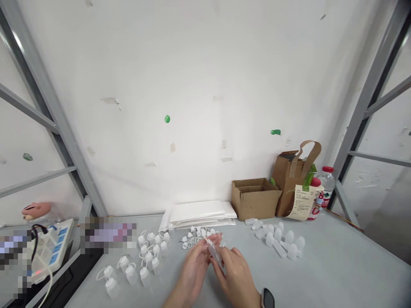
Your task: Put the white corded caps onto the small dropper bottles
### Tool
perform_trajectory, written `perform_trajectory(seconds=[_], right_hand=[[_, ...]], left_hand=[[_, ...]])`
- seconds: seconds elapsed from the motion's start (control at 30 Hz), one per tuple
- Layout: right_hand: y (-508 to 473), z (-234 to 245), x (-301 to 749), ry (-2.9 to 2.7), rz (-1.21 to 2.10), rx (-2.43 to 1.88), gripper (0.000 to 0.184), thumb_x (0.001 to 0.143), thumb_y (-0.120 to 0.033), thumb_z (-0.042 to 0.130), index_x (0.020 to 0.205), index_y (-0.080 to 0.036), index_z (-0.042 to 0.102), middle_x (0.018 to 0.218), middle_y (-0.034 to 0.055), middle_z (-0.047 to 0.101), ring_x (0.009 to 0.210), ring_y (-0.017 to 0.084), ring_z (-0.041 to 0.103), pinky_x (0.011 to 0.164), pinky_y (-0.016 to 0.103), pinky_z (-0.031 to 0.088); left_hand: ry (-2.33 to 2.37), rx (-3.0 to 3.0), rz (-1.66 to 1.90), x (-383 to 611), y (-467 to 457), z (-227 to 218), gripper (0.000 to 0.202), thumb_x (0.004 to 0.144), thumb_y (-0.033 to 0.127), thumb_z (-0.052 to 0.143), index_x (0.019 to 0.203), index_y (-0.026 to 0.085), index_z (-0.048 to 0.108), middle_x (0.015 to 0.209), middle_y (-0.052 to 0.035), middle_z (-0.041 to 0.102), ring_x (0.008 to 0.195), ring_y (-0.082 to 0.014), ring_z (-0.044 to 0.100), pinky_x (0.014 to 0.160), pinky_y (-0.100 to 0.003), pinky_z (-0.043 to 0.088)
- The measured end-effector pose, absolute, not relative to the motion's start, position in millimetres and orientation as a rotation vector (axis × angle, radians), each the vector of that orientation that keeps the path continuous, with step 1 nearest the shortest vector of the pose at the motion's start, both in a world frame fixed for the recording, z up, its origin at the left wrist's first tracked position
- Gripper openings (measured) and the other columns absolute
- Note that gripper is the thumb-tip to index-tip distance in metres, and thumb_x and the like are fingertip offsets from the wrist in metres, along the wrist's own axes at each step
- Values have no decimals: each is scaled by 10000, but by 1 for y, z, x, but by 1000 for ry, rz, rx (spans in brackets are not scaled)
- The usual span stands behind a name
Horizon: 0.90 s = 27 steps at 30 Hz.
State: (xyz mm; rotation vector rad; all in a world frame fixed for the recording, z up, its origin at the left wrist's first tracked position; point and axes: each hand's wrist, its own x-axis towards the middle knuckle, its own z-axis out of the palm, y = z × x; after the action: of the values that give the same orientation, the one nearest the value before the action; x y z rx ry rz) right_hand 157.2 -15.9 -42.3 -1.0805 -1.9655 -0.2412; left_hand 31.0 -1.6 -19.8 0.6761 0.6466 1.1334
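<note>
My left hand (195, 262) and my right hand (236, 270) meet near the front middle of the table. Between them is a small translucent plastic bottle (215, 253), tilted, its top pointing up and left. A white cap (209, 242) sits at its upper end by my left fingers; whether it is seated cannot be made out. My right thumb and fingers pinch the bottle's body from the right, while my left fingers curl around its upper end. Just behind my hands lies a pile of loose white caps with straps (193, 234).
Several capped bottles (145, 276) stand on the left; uncapped bottles (278, 240) lie and stand on the right. White flat packages (202, 211), a cardboard box (256, 205), a paper bag (287, 184) and a drink bottle (326, 184) line the wall. A power strip (61, 248) is far left.
</note>
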Motion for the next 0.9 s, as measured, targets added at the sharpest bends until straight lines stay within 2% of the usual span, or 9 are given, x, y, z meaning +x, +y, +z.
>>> perform_trajectory(seconds=[0.1, 0.23, 0.43, 0.53, 0.77, 0.9], right_hand=[[-17, -45, 157, -1909, -85, -1122, 167, 907, -263, 403, 900, -191, 553, 698, 39, 662, 588, 174, 589, 560, 265, 407], [-16, -50, 156, -1801, 282, -1244, 161, 872, -334, 481, 890, -204, 575, 652, 14, 628, 583, 167, 567, 549, 242, 414], [-14, -49, 154, -1608, 713, -1230, 246, 829, -411, 513, 889, -185, 590, 636, 1, 577, 563, 154, 521, 546, 242, 400], [-13, -47, 152, -1510, 861, -1194, 278, 802, -457, 538, 830, -186, 588, 596, -20, 528, 547, 138, 483, 535, 240, 383], [-8, -48, 145, -1266, 1203, -1112, 485, 661, -657, 594, 740, -181, 549, 489, -64, 449, 387, 82, 368, 366, 211, 297], [-4, -50, 145, -1204, 1305, -1072, 539, 605, -692, 617, 735, -175, 545, 466, -73, 446, 356, 68, 361, 332, 197, 299]], left_hand=[[671, 681, 1139, 31, -1, -21, 256, 726, 213, 553, 915, 127, 703, 1110, -110, 674, 1169, -280, 506, 1046, -393, 277], [676, 657, 1118, 30, 2, -20, 263, 741, 214, 539, 923, 116, 700, 1088, -119, 682, 1171, -285, 502, 1027, -401, 304], [593, 613, 1122, 30, 5, -24, 287, 731, 191, 529, 955, 119, 693, 1041, -110, 698, 1117, -265, 546, 1015, -383, 327], [609, 565, 1109, 30, 5, -23, 285, 739, 186, 509, 943, 120, 696, 992, -107, 711, 1074, -253, 574, 998, -375, 345], [633, 518, 1088, 29, 7, -21, 291, 742, 169, 483, 940, 120, 691, 889, -102, 719, 947, -226, 622, 946, -359, 374], [640, 505, 1072, 29, 7, -21, 303, 730, 170, 483, 949, 110, 684, 852, -101, 712, 932, -229, 616, 919, -352, 378]])
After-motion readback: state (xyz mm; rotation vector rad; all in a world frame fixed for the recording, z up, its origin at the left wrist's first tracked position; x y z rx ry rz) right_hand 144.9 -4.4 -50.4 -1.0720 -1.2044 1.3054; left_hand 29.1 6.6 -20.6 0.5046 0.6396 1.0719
